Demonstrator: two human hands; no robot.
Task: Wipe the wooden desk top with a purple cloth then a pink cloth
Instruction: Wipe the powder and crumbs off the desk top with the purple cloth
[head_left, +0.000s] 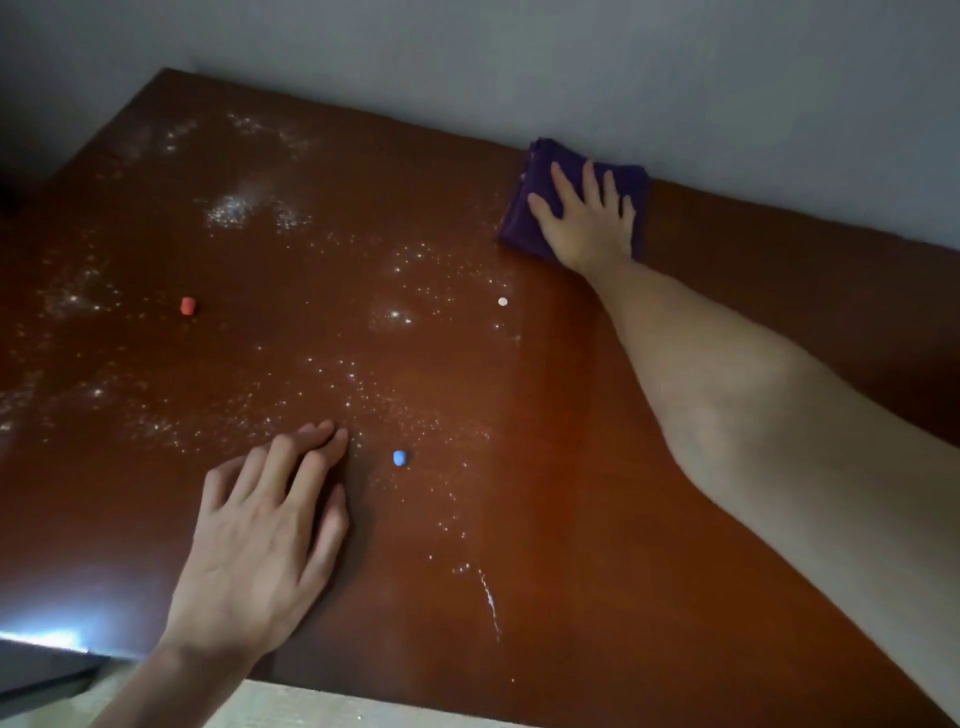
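Left hand (260, 545) rests flat on desk (571, 519); right hand (589, 218) presses purple cloth (530, 223)

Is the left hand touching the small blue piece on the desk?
Apart. In the head view, the left hand lies flat on the desk top, and a strip of bare wood shows between its fingers and the blue piece.

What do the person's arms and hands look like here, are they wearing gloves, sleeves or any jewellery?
Both are bare. The left hand has no glove, ring or watch that shows, and its wrist is uncovered down to the picture's edge. The right hand is also ungloved, with no ring or bracelet in sight, and the long right forearm behind it carries no sleeve. Nails look short and unpainted, though the dim light blurs fine detail.
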